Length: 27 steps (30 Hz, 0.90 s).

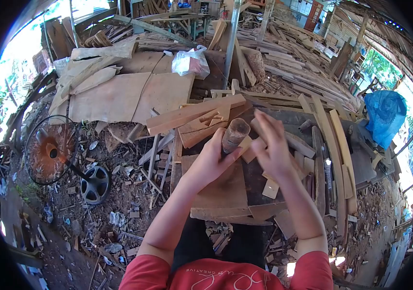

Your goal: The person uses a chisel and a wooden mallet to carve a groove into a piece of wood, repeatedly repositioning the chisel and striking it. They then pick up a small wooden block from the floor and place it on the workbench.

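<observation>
Above the low wooden work surface, my left hand is closed around a short round wooden piece. Its flat, worn end tilts up toward me, and the far fingers are hidden behind it. Just to the right, my right hand is raised with its fingers apart, holding nothing that I can see. Beyond both hands lies a pile of cut boards, with a long plank on top. A small pale wood block rests under my right hand.
Long wooden strips lie to the right, near a blue plastic bag. A standing fan with a round base is on the left. Plywood sheets and a white plastic bag are farther back. Wood scraps cover the ground.
</observation>
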Each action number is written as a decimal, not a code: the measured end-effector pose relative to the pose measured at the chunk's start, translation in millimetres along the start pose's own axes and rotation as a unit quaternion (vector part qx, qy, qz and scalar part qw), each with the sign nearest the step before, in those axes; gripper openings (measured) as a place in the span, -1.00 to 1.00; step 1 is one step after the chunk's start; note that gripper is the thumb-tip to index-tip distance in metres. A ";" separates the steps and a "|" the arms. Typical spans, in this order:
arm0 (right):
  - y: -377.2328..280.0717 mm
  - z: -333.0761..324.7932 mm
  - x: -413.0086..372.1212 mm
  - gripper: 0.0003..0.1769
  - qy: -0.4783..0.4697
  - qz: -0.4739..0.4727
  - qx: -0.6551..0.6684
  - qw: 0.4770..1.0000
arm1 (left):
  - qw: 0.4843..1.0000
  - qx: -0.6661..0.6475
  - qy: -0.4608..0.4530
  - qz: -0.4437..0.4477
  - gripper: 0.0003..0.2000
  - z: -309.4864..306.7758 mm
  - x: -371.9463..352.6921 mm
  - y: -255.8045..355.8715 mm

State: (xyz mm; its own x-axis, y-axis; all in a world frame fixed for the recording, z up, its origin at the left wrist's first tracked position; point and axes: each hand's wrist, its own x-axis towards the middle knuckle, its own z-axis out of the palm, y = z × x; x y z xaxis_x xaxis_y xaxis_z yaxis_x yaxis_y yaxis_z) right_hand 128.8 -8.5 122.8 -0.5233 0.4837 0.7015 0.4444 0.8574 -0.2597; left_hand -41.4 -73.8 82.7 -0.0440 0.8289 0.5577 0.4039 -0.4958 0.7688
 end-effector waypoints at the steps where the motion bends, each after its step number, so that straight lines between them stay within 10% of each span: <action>1: 11.9 -0.9 -5.8 -0.39 0.012 0.036 0.005 0.999 | 1.000 0.001 0.001 -0.001 -0.60 -1.2 -0.4 2.9; 11: 108.9 -8.0 -90.5 -0.24 -0.248 0.391 -0.253 0.849 | 0.993 -0.100 0.038 -0.042 -0.72 -9.5 -1.0 9.0; 27: 145.0 11.7 -112.5 -0.41 -0.168 0.317 -0.283 0.889 | 0.996 -0.074 0.045 0.005 -0.70 -6.8 -3.5 7.1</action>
State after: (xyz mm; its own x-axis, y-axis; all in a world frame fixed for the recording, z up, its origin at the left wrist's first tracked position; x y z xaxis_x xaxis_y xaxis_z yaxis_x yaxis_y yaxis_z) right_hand 243.6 63.4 -1.5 -0.1817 0.9455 0.2703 0.9729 0.2129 -0.0907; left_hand -44.6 -82.0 88.3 -0.1243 0.8007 0.5861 0.2665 -0.5420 0.7970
